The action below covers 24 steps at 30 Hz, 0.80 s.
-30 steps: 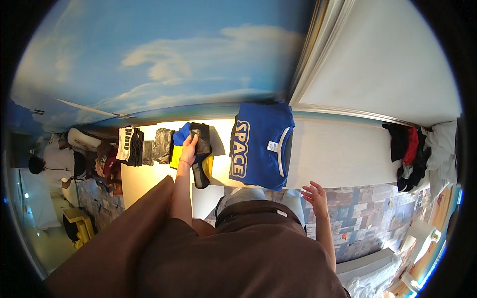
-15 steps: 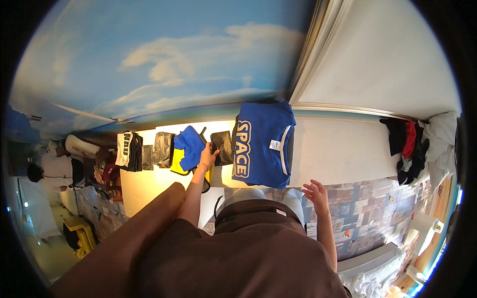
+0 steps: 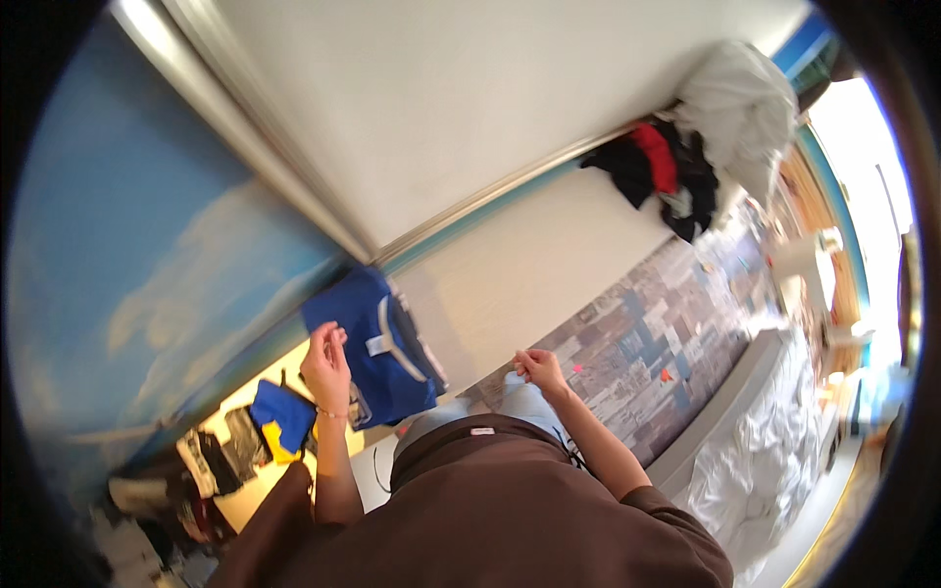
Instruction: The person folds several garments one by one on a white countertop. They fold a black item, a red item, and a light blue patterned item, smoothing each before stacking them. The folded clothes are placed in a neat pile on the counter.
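My left hand [image 3: 326, 370] is raised at the near left edge of a folded blue sweatshirt [image 3: 400, 380], in front of part of it. Its fingers are loosely bent and apart, with nothing visible in them. The sweatshirt lies on a long pale table [image 3: 510, 274], its white-lined neckline and label facing up, with darker cloth showing under its right edge. My right hand [image 3: 541, 370] hovers beyond the table's near edge, above my legs. Its fingers are curled together, and I see nothing in them.
To the left lie a blue and yellow folded garment [image 3: 282, 412], a dark package [image 3: 245, 438] and black-and-white folded clothing [image 3: 208, 463]. Black and red clothes [image 3: 667, 167] heap at the table's far right beside white cloth [image 3: 745, 108]. A grey-sided container [image 3: 716, 402] with crumpled white plastic stands at right.
The view has turned to the right. My left hand has come off the dark package and over to the sweatshirt. My right hand's fingers, spread before, are now curled.
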Motion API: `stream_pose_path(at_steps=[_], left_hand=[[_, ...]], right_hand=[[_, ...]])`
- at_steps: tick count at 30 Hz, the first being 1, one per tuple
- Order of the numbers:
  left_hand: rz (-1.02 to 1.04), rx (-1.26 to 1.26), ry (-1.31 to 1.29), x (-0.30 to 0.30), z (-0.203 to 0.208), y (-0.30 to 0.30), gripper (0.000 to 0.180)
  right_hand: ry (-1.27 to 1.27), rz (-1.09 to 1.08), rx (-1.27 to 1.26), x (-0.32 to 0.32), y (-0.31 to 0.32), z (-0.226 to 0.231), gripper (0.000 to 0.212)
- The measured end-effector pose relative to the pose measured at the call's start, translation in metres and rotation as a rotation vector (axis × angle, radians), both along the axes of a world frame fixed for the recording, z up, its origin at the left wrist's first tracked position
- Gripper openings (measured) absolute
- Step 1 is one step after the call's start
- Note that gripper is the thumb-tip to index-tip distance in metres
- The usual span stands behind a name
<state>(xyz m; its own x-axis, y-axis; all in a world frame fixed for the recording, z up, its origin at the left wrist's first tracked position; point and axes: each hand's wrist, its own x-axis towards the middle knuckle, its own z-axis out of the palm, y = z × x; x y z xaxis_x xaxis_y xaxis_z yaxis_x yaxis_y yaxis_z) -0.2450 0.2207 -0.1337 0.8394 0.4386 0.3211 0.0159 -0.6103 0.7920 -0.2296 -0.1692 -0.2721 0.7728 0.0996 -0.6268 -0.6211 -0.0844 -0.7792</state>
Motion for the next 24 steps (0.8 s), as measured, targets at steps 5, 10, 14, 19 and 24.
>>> stream_pose_path(at_steps=[5, 10, 14, 19, 24], left_hand=[[-0.402, -0.006, 0.088, 0.047, 0.019, -0.110, 0.010], [-0.613, -0.040, 0.108, 0.081, 0.013, -0.201, 0.010], [-0.589, -0.106, 0.207, 0.108, -0.010, -0.254, 0.011], [-0.589, -0.038, 0.311, 0.138, -0.024, -0.324, 0.010], [-0.700, 0.072, 0.295, 0.164, -0.026, -0.381, 0.010]], right_hand=[[0.020, -0.313, 0.116, 0.030, -0.034, 0.011, 0.045], [-0.022, -0.377, 0.041, 0.086, -0.106, 0.000, 0.048], [-0.123, -0.410, -0.162, 0.169, -0.174, -0.015, 0.054], [-0.462, -0.418, -0.772, 0.309, -0.258, -0.019, 0.048], [-0.908, -0.484, -1.137, 0.410, -0.295, 0.005, 0.026]])
